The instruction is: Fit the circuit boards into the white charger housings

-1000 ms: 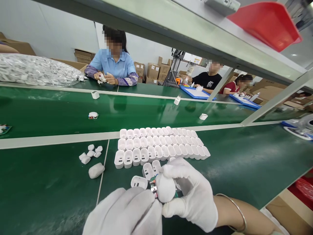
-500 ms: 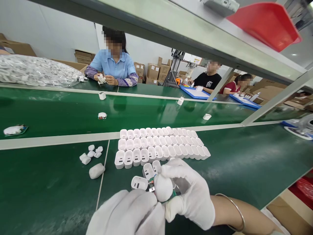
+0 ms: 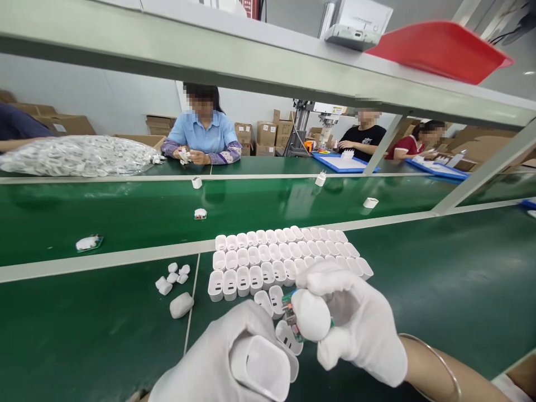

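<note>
In my gloved left hand (image 3: pixel 213 357) is a white plastic charger housing (image 3: pixel 268 368), its open end facing up toward me. My gloved right hand (image 3: pixel 364 324) pinches a small green circuit board (image 3: pixel 288 304) between thumb and fingers. A rounded lump of white putty (image 3: pixel 312 316) covers much of the board's face, and metal connectors show at its left edge. Board and housing are apart. Behind my hands stand rows of white housings (image 3: pixel 243 279), open ends up; my right hand hides some of them. A few loose housings (image 3: pixel 288 338) lie between the rows and my hands.
Left of the rows lie a larger putty lump (image 3: pixel 181 306) and several small ones (image 3: pixel 166 286). A green belt (image 3: pixel 259 204) beyond carries scattered boards and housings. A shelf beam (image 3: pixel 251 67) crosses overhead. Co-workers sit opposite, near a bag of white parts (image 3: pixel 79 156).
My left hand has come away from the board and now shows a housing in its grip. My right hand has shifted right with the board. The camera view has tilted up.
</note>
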A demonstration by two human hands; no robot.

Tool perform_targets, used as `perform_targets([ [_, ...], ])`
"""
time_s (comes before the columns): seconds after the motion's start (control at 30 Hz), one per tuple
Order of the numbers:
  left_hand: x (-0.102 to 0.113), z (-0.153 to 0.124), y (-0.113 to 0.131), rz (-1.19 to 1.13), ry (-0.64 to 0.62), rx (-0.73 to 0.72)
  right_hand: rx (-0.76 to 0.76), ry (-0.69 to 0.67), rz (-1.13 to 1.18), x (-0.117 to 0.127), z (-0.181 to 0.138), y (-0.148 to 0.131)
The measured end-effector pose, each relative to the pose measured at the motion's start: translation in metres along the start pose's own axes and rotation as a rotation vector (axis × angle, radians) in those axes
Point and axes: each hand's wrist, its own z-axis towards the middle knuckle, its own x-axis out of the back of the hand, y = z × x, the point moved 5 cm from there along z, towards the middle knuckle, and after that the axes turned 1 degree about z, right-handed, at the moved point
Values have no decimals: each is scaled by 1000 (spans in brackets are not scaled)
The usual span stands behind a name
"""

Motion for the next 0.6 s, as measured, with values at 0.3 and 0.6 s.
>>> perform_targets([
  [0.3,-2,5,-3,-184,-77,257,-166,-361,236,-23,0,-2],
  [0.6,2,5,-13,-314,-42,422,115,-464,-325,-20,1,-13],
])
